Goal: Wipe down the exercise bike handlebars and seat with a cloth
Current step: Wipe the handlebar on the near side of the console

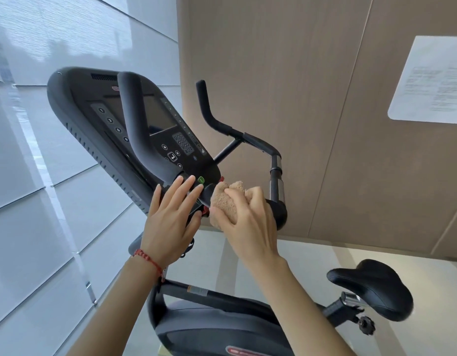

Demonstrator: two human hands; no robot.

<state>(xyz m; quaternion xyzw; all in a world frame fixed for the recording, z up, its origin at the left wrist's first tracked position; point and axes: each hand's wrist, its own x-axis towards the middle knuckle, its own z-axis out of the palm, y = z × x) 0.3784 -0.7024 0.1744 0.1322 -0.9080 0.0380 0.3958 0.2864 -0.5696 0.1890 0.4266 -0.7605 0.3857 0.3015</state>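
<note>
Softly bunched, the cloth (226, 201) looks light and pliable; right hand (248, 219) clutches it, left hand (170, 217) rests flat, empty.

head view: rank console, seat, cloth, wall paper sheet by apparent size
1. console, clearly largest
2. seat and paper sheet: look alike, differing distances, not ranked
3. cloth, smallest, partly hidden under the right hand

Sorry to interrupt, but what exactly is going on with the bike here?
A person is wiping an exercise bike. The right hand presses a bunched tan cloth onto the handlebar just below the console, while the left hand rests flat against the console's lower edge. The seat sits untouched.
</note>
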